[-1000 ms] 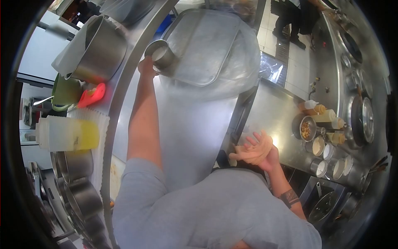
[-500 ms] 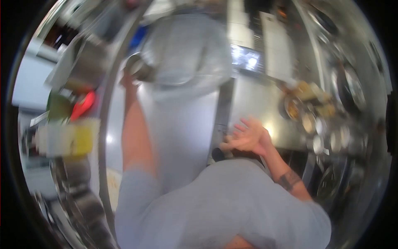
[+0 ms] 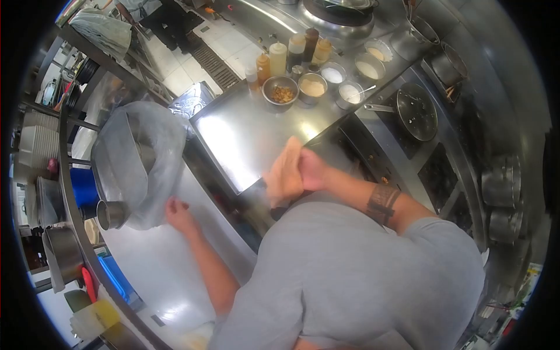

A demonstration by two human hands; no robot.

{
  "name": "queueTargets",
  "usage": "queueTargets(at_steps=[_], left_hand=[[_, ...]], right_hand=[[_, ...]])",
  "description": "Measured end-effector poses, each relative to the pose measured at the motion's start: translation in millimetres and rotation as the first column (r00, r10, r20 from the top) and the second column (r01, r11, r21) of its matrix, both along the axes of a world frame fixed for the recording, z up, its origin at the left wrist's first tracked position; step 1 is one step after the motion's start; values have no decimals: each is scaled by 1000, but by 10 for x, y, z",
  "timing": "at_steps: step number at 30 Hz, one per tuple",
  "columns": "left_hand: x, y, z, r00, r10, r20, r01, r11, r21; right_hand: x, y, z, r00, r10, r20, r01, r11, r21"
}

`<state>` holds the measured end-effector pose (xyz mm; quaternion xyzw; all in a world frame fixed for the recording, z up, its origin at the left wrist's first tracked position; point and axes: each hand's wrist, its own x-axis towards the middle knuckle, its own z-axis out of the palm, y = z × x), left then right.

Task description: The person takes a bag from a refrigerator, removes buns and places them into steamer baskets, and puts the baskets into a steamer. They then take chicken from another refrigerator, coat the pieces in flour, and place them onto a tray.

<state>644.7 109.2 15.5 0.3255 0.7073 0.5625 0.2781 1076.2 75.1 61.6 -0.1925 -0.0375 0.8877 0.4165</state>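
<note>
My right hand (image 3: 314, 169) is closed on a tan, folded cloth (image 3: 284, 175) in front of my waist, near the corner of the steel counter. My left hand (image 3: 182, 216) is over the steel worktop (image 3: 163, 262) with its fingers loosely bent and nothing visible in them. To its left stands a small metal pot (image 3: 111, 214), apart from the fingers. Just beyond that hand, a clear plastic bag (image 3: 166, 140) covers a large metal container (image 3: 119, 157).
Squeeze bottles (image 3: 278, 57) and a metal bowl of brown pieces (image 3: 281, 93) stand on the far counter (image 3: 233, 134). A frying pan (image 3: 416, 112) sits on the stove at right. Plates (image 3: 39, 143) are stacked on the left shelf. Another person (image 3: 160, 17) stands at the back.
The view has turned to the right. My left hand has come away from the metal pot, which it was touching. My right hand was open and now grips the tan cloth.
</note>
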Motion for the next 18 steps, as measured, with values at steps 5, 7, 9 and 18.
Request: queueTargets(at_steps=[5,7,9,18], left_hand=[[916,-291,16,953,-252,167,268,960,-82],[1239,-367,-66,909,-378,173,395,916,-71],[1518,-355,-60,888,-441,127,457,876,-153],[3208,598,-323,767,-502,400,615,753,-233]], right_hand=[[484,-238,-190,994,-110,26,111,992,-53],[592,-255,-238,987,-126,97,139,981,-138],[673,-201,-19,997,-71,-23,69,993,-91],[1323,154,-466,985,135,-111,-149,980,-129]])
